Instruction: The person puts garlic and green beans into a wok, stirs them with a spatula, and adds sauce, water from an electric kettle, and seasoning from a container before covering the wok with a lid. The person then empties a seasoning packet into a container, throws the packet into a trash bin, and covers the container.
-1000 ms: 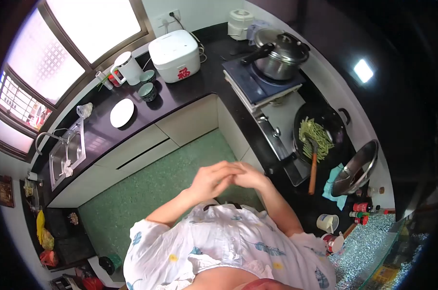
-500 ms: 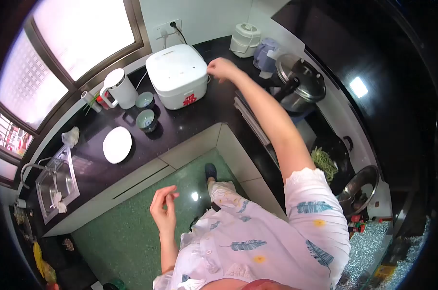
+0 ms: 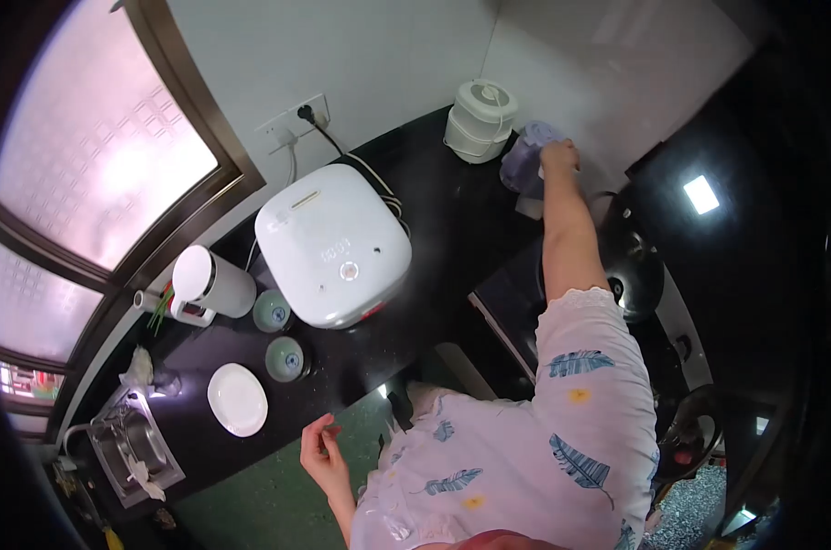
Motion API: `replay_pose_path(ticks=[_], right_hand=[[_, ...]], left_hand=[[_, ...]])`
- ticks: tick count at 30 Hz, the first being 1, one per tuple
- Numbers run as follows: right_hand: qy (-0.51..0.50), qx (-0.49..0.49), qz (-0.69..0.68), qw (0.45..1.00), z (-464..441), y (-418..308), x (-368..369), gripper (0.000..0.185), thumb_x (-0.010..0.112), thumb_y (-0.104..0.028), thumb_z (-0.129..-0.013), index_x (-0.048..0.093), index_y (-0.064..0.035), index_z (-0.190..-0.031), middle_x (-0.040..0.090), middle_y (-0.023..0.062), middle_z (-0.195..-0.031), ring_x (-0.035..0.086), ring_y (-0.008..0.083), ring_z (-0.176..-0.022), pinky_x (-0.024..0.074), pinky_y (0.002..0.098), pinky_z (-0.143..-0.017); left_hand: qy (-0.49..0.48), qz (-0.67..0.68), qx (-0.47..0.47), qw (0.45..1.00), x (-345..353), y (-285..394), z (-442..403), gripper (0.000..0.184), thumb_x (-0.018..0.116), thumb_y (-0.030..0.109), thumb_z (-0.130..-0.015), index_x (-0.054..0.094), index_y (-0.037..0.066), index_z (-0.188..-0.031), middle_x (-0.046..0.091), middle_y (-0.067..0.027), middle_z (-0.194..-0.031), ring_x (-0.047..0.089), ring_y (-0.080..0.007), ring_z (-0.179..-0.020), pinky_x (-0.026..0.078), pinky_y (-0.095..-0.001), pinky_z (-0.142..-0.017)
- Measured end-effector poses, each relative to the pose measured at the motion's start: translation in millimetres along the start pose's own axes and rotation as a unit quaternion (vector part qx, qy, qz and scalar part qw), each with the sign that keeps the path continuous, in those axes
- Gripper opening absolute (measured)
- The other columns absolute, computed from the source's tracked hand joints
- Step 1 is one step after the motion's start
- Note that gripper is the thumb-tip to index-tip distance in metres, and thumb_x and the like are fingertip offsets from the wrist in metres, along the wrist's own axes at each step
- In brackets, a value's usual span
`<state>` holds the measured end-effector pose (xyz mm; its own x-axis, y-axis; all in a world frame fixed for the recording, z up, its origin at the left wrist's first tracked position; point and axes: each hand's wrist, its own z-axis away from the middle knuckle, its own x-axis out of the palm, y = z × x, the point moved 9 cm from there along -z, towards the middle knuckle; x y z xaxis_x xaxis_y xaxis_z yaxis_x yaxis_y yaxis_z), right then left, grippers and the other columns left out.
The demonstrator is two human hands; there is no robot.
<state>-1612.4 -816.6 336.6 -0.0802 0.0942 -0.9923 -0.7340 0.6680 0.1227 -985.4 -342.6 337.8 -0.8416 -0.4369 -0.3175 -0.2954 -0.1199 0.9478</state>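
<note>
Hand on the right arm first: laid against the purple jug at the upper right of the frame, with fingers bent. Could not tell from this view whether clamped on the jug or only touching. Risked, through a loose or one-sided hold, tipping the jug or letting it slip. Stretched the bare forearm close by the dark pot at right in the view; if hot, might have burned skin there, or by dropping the elbow, jolted the pot. Saw a pale lidded tub just left of the jug; with a sideways swing, could have knocked it. Found the rice cooker nearer the frame's middle, with a cord running behind; by snagging that, might have tugged the plug. Held the left hand at lower middle, fingers loosely curled, thumb apart, nothing seen in it. By turning fast, could have brushed the plate at lower left, near the counter's edge.
</note>
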Motion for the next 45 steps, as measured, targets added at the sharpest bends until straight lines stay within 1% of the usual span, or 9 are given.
replay_pose_path(ticks=[3, 6, 12, 18, 24, 30, 32, 41, 45], right_hand=[[-0.117, -0.024, 0.016, 0.993, 47.6, 12.4, -42.7, 0.059, 0.075, -0.016, -0.074, 0.056, -0.0051, -0.129, 0.040, 0.0187, -0.143, 0.043, 0.0403, -0.129, 0.0457, 0.0589, -0.096], [-0.176, -0.061, 0.087, 0.979, -56.4, 33.1, 52.1, 0.079, 0.086, -0.020, -0.062, 0.052, -0.0061, -0.132, 0.049, 0.0174, -0.136, 0.047, 0.0351, -0.127, 0.0463, 0.0474, -0.100], [-0.122, -0.086, 0.045, 0.988, -28.7, 22.1, 22.5, 0.093, 0.088, -0.033, -0.058, 0.043, -0.0141, -0.137, 0.060, 0.0146, -0.124, 0.057, 0.0325, -0.116, 0.0483, 0.0426, -0.095], [-0.047, -0.220, 0.061, 0.973, 46.8, -37.7, -20.1, 0.082, 0.087, -0.032, -0.058, 0.051, -0.0159, -0.130, 0.062, 0.0122, -0.120, 0.059, 0.0310, -0.112, 0.0502, 0.0440, -0.089], [0.071, -0.348, -0.008, 0.935, 225.7, -51.4, -134.5, 0.070, 0.080, -0.028, -0.057, 0.054, -0.0145, -0.121, 0.060, 0.0165, -0.108, 0.063, 0.0351, -0.097, 0.0521, 0.0448, -0.080], [0.062, -0.378, -0.184, 0.905, 425.3, 26.2, -207.4, 0.062, 0.079, -0.034, -0.063, 0.055, -0.0115, -0.115, 0.057, 0.0098, -0.099, 0.062, 0.0298, -0.091, 0.0515, 0.0420, -0.072], [0.098, -0.387, -0.246, 0.883, 469.7, 60.8, -204.2, 0.066, 0.081, -0.043, -0.061, 0.054, -0.0100, -0.111, 0.058, 0.0117, -0.093, 0.064, 0.0327, -0.079, 0.0523, 0.0431, -0.065], [0.042, -0.267, -0.364, 0.892, 579.8, 215.2, -135.4, 0.066, 0.084, -0.033, -0.058, 0.055, -0.0047, -0.110, 0.058, 0.0092, -0.098, 0.062, 0.0313, -0.083, 0.0518, 0.0404, -0.064], [0.087, -0.167, -0.367, 0.911, 605.3, 308.9, -127.1, 0.068, 0.085, -0.030, -0.059, 0.054, -0.0047, -0.114, 0.061, 0.0107, -0.099, 0.064, 0.0308, -0.085, 0.0524, 0.0389, -0.069]], left_hand=[[-0.017, -0.001, -0.005, 1.000, 16.7, 4.2, -36.6, 0.019, 0.047, -0.005, -0.093, 0.064, -0.002, -0.100, 0.064, -0.0105, -0.096, 0.066, -0.0173, -0.078, 0.053, -0.0264, -0.068], [-0.040, -0.010, 0.000, 0.999, 33.7, 12.6, -67.3, 0.019, 0.047, -0.006, -0.092, 0.064, -0.002, -0.100, 0.064, -0.0108, -0.095, 0.066, -0.0176, -0.078, 0.053, -0.0266, -0.068], [-0.113, 0.000, 0.049, 0.992, 78.1, 29.4, -109.5, 0.021, 0.047, -0.007, -0.091, 0.065, -0.002, -0.101, 0.064, -0.0114, -0.095, 0.067, -0.0174, -0.079, 0.053, -0.0264, -0.070], [-0.278, -0.025, 0.178, 0.944, 165.0, 80.2, -133.4, 0.025, 0.052, -0.010, -0.084, 0.065, 0.001, -0.102, 0.065, -0.0114, -0.098, 0.067, -0.0206, -0.081, 0.053, -0.0290, -0.074], [-0.333, 0.011, 0.346, 0.877, 244.0, 140.3, -136.8, 0.084, 0.073, 0.001, -0.072, 0.031, 0.006, -0.143, 0.042, -0.0198, -0.136, 0.044, -0.0383, -0.126, 0.044, -0.0429, -0.100], [-0.323, 0.010, 0.478, 0.816, 235.5, 190.2, -89.8, 0.113, 0.085, 0.008, -0.061, 0.014, 0.001, -0.149, 0.030, -0.0241, -0.147, 0.035, -0.0410, -0.133, 0.035, -0.0432, -0.107], [-0.453, 0.031, 0.412, 0.790, 231.5, 171.4, -66.7, 0.107, 0.087, 0.027, -0.059, 0.027, 0.001, -0.144, 0.045, -0.0220, -0.139, 0.047, -0.0409, -0.123, 0.036, -0.0486, -0.105], [-0.752, 0.118, 0.176, 0.624, 227.8, 105.5, 88.2, 0.097, 0.090, 0.017, -0.052, 0.044, -0.002, -0.134, 0.056, -0.0131, -0.122, 0.056, -0.0252, -0.114, 0.043, -0.0364, -0.098], [-0.747, 0.057, 0.254, 0.611, 244.8, 109.1, 151.7, 0.099, 0.090, 0.013, -0.049, 0.044, 0.000, -0.136, 0.057, -0.0165, -0.122, 0.056, -0.0304, -0.114, 0.043, -0.0383, -0.099]])
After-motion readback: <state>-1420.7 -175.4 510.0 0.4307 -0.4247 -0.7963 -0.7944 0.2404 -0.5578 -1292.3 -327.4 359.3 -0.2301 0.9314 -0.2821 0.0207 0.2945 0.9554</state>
